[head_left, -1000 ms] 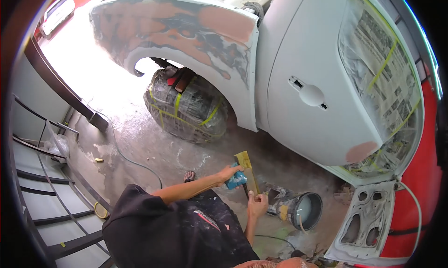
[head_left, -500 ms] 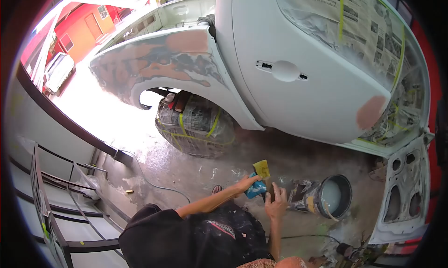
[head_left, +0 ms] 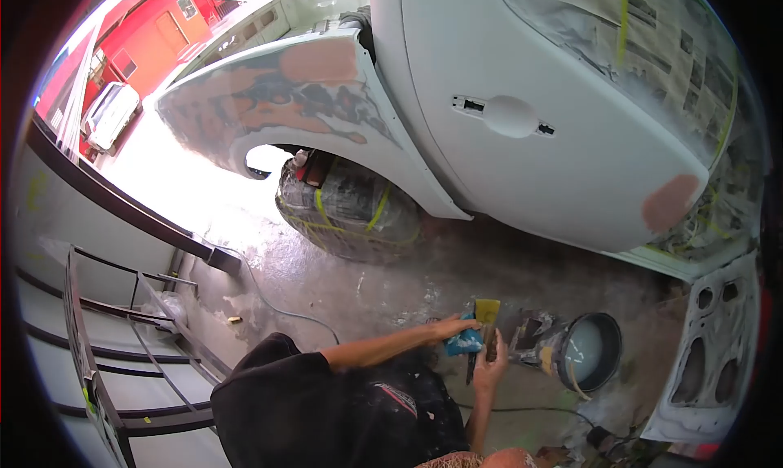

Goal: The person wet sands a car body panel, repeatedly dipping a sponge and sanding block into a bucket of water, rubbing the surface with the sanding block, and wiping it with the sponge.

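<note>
My left hand (head_left: 450, 329) is closed on a crumpled blue cloth-like piece (head_left: 465, 340). My right hand (head_left: 492, 365) comes up from below, its fingers around the brownish lower end of a flat strip. That strip ends in a yellow square-edged top (head_left: 487, 311), standing just right of the blue piece. Whether the strip is sandpaper or a block I cannot tell. Both hands are close together in front of my dark shirt (head_left: 326, 403). To the right of them, a black bucket (head_left: 613, 358) holds cloudy pale liquid.
Ahead stands a pale vehicle body with a patchy fender (head_left: 269, 101) and a door (head_left: 457, 52). A wrapped wheel (head_left: 351, 215) sits below the fender. A loose door panel (head_left: 710, 354) stands at right, a metal frame (head_left: 155, 423) at left. A hose (head_left: 281, 306) crosses the floor.
Both hands have shifted right in the view with the blue piece and the strip. The yellow top now stands more upright. The camera view has shifted slightly.
</note>
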The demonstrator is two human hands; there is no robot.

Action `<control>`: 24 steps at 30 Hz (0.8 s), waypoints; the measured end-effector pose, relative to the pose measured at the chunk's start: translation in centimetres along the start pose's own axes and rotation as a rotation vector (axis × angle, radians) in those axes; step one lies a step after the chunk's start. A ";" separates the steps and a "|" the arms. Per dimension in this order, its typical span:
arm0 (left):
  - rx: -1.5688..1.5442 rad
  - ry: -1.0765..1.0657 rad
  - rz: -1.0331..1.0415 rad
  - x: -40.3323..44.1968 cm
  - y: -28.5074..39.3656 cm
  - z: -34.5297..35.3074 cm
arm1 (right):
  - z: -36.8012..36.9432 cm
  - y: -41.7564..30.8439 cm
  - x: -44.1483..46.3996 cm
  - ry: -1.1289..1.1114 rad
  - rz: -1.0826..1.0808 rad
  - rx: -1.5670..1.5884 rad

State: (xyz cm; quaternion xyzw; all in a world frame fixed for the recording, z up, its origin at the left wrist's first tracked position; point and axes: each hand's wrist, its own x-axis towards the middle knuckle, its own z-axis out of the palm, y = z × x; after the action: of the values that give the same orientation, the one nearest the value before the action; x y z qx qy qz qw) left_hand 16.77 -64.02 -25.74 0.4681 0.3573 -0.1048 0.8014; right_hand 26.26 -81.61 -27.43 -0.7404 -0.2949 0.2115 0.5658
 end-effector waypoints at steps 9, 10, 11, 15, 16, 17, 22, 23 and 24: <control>0.251 -0.094 0.079 9.8 -0.5 -2.0 | 0.5 0.1 5.7 0.151 0.106 -0.009; 0.093 -0.187 0.023 9.1 0.6 -2.3 | 0.6 -0.6 6.7 0.159 0.098 -0.006; -0.065 -0.279 -0.033 8.7 1.9 -2.7 | 0.6 -0.8 7.6 0.169 0.089 -0.004; -0.197 -0.248 -0.078 8.5 4.0 -2.9 | 0.2 0.4 10.3 0.060 0.053 -0.076; -0.183 -0.231 -0.063 8.7 4.2 -3.2 | 0.3 0.1 11.0 0.044 0.022 -0.100; -0.186 -0.222 -0.062 8.8 4.4 -3.5 | 0.5 -0.4 11.7 0.026 -0.011 -0.125; -0.323 -0.240 -0.127 9.2 5.7 -5.3 | 2.2 -1.2 13.7 0.041 0.189 -0.084; -0.408 -0.263 -0.153 9.4 5.5 -5.7 | 2.4 -0.5 14.0 0.058 0.153 -0.114; -0.492 -0.288 -0.182 9.5 5.5 -6.0 | 2.6 -0.3 14.4 0.058 0.130 -0.130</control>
State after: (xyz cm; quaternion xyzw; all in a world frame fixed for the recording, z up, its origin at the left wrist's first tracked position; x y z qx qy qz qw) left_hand 23.55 -54.52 -30.18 0.2060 0.2949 -0.1517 0.9207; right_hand 35.10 -69.99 -27.52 -0.7990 -0.2427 0.2066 0.5099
